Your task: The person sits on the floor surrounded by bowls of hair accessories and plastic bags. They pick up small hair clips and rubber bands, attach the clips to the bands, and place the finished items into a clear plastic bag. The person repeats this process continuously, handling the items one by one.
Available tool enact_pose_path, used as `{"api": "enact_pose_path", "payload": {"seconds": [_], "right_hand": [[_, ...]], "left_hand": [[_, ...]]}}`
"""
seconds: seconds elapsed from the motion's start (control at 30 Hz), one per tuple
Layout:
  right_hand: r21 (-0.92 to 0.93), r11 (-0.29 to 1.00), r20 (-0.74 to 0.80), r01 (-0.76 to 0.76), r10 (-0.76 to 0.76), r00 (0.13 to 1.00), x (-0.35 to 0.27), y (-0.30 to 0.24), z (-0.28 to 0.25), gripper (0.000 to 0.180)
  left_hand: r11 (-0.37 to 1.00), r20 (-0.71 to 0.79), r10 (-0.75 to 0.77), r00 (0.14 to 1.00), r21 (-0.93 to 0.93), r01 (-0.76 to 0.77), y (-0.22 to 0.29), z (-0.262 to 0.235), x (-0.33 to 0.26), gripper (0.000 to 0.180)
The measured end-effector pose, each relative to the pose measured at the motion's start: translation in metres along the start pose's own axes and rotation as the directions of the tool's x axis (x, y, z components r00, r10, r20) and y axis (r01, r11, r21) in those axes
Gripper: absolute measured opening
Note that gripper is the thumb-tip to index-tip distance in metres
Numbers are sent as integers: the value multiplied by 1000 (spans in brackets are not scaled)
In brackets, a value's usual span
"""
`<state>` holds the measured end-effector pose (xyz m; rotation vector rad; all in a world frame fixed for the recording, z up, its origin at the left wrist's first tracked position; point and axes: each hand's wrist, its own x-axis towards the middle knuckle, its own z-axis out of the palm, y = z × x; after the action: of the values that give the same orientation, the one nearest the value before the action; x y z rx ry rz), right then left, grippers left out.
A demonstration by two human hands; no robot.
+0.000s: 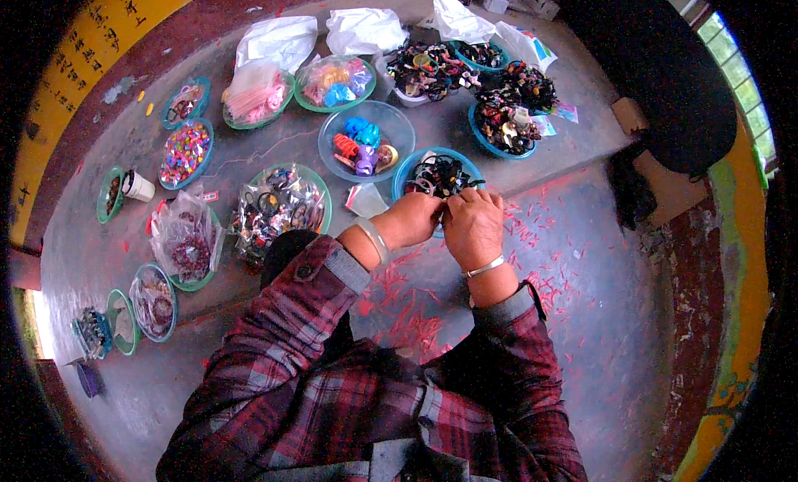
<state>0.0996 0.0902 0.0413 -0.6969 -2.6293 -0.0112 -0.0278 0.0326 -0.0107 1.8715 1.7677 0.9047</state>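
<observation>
My left hand point(409, 219) and my right hand point(475, 229) meet at the near edge of a blue bowl point(396, 179). Both have their fingers bent and pressed together, fingertip to fingertip. Whatever is pinched between them is too small and hidden to make out. Inside the bowl lies a heap of black hair ties point(445, 171), some with small light pieces. A small clear plastic bag point(366, 201) rests beside the bowl, close to my left hand. Each wrist wears a bracelet.
Just beyond stands a clear basin point(327, 126) of blue, red and purple pieces. Green-rimmed basins of bagged goods point(281, 212) stand to the left, and bowls of dark hair ties point(507, 120) at the far right. Red scraps point(411, 320) litter the floor. White bags point(278, 43) lie at the back.
</observation>
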Motion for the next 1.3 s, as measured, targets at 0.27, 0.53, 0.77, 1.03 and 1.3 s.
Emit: {"api": "enact_pose_path", "payload": {"seconds": [0.27, 0.53, 0.77, 1.03, 1.3], "right_hand": [[16, 1000, 26, -2, 2, 1000, 0, 3, 1, 8], [105, 994, 54, -15, 10, 998, -2, 14, -5, 11], [34, 999, 33, 17, -18, 999, -2, 6, -5, 11], [86, 996, -19, -37, 39, 999, -1, 3, -2, 8], [114, 992, 1, -56, 56, 998, -3, 6, -5, 11]], "left_hand": [[998, 8, -30, 1000, -50, 30, 2, -1, -1, 15], [967, -25, 39, 999, -250, -44, -1, 3, -1, 17], [993, -8, -10, 1000, -120, 8, -4, 7, -1, 16], [993, -49, 7, 999, -117, -13, -3, 7, -1, 15], [992, -79, 17, 997, -122, -26, -3, 8, 0, 15]]}}
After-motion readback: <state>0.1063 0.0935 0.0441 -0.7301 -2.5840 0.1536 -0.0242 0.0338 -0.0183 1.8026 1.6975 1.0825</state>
